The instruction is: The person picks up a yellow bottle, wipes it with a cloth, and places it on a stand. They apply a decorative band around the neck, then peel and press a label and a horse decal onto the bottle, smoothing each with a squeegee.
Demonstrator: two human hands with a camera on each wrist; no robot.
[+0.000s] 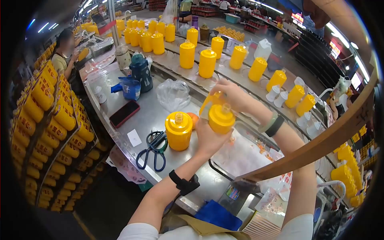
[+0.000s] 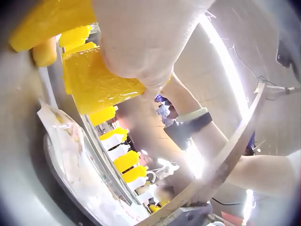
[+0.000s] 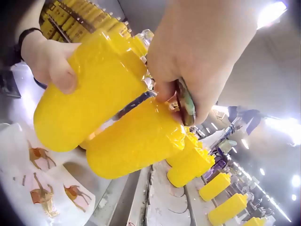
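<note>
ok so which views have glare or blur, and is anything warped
head view: fisheye bends the edges, dark corners, the held bottle sharp; left wrist view: light strip blows out, bottle close and soft; right wrist view: bottle looms large, slightly blurred, glare top right

You are working on a factory packing line: identical yellow bottles [image 1: 207, 63] are standing in file on a conveyor [image 1: 230, 75] just beyond your steel workbench [image 1: 152, 114]. Stacked rows [image 1: 44, 120] of them are filling the space left of the bench, and another worker [image 1: 64, 52] is sitting at its far-left end.
</note>
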